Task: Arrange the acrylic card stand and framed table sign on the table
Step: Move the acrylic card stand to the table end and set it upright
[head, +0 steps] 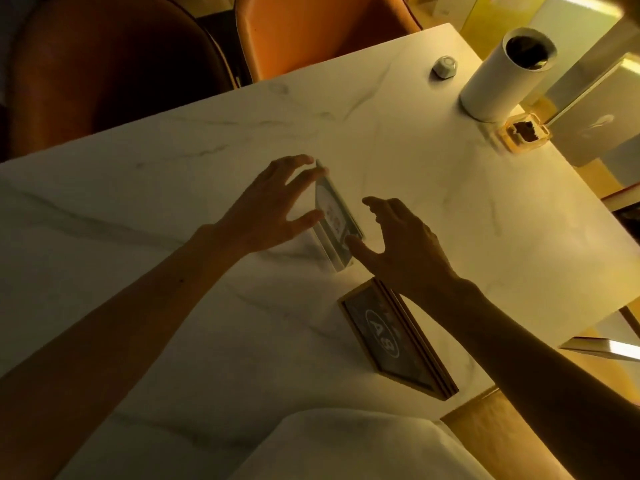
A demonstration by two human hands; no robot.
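Observation:
The acrylic card stand (334, 216) stands upright in the middle of the white marble table (173, 188), holding a pale printed card. My left hand (277, 206) is spread beside its left face, with fingertips touching or almost touching its top edge and side. My right hand (398, 247) hovers at its right end with fingers apart, thumb near the stand's base. Nearer to me, by the table's right edge, the wooden framed table sign (394, 337) marked "A8" stands apart from both hands.
At the far right corner stand a tall white cylinder (498, 77), a small round white knob-like object (444, 66) and a small clear box with a dark item (524, 133). Two brown chairs (311, 32) are behind the table. A white cloth (346, 445) lies at the near edge.

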